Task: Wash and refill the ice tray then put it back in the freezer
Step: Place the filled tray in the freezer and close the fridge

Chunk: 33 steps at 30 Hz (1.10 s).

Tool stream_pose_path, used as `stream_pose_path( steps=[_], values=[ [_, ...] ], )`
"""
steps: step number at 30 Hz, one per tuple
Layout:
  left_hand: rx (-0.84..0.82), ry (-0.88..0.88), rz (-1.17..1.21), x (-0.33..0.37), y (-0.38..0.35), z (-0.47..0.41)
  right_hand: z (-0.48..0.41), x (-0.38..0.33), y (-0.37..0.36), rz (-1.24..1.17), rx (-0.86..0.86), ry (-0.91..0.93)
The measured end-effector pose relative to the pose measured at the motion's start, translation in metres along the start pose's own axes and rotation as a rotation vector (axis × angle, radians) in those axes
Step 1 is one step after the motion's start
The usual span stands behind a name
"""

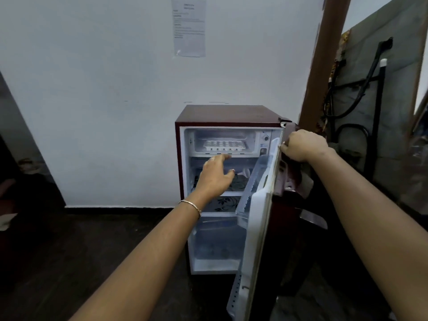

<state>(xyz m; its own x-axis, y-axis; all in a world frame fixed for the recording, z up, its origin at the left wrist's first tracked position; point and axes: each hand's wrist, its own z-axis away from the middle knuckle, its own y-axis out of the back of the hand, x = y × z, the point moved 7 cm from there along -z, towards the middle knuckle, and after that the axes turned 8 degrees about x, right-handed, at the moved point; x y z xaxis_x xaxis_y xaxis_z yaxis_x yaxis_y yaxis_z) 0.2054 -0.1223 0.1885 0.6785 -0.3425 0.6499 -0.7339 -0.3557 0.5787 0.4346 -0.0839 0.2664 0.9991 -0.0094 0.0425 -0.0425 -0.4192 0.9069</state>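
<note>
Reaching for ice tray (224,145) in freezer (225,142) — left hand (214,176) fingers spread, empty; right hand (303,145) clamped on door (257,218). Next: lift, grip tray edge.

My left hand (214,174) covers much of the middle shelf (234,193), so I cannot tell what the dark bundle (239,181) behind it is. The fingertips of my right hand (303,144) curl out of sight around the top edge of the fridge door (261,228), whose lower corner runs off the bottom of the view. The print on the paper (188,27) taped to the wall is too blurred to read. The ice tray (223,145) sits too far off to tell whether its cells hold anything.
</note>
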Motion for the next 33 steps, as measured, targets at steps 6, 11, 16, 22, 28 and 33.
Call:
stream_pose_path(
  steps=[6, 11, 16, 22, 28, 33],
  values=[
    [-0.007, 0.075, 0.157, -0.019, 0.029, -0.009, -0.016, -0.041, -0.019, -0.170, 0.021, 0.025],
    [-0.050, 0.112, 0.195, -0.041, 0.045, -0.027, -0.035, -0.073, -0.043, -0.410, 0.012, 0.066],
    [0.066, 0.182, 0.171, -0.073, 0.069, -0.057, -0.063, -0.105, -0.067, -0.399, 0.000, 0.153],
    [0.213, 0.021, -0.120, -0.091, 0.075, -0.086, -0.085, -0.138, -0.091, -0.382, 0.027, 0.218],
    [0.319, -0.131, -0.486, -0.092, 0.066, -0.113, -0.111, -0.151, -0.111, -0.458, 0.044, 0.258],
    [0.274, -0.110, -0.618, -0.117, 0.045, -0.143, -0.135, -0.164, -0.124, -0.416, 0.061, 0.293]
  ],
)
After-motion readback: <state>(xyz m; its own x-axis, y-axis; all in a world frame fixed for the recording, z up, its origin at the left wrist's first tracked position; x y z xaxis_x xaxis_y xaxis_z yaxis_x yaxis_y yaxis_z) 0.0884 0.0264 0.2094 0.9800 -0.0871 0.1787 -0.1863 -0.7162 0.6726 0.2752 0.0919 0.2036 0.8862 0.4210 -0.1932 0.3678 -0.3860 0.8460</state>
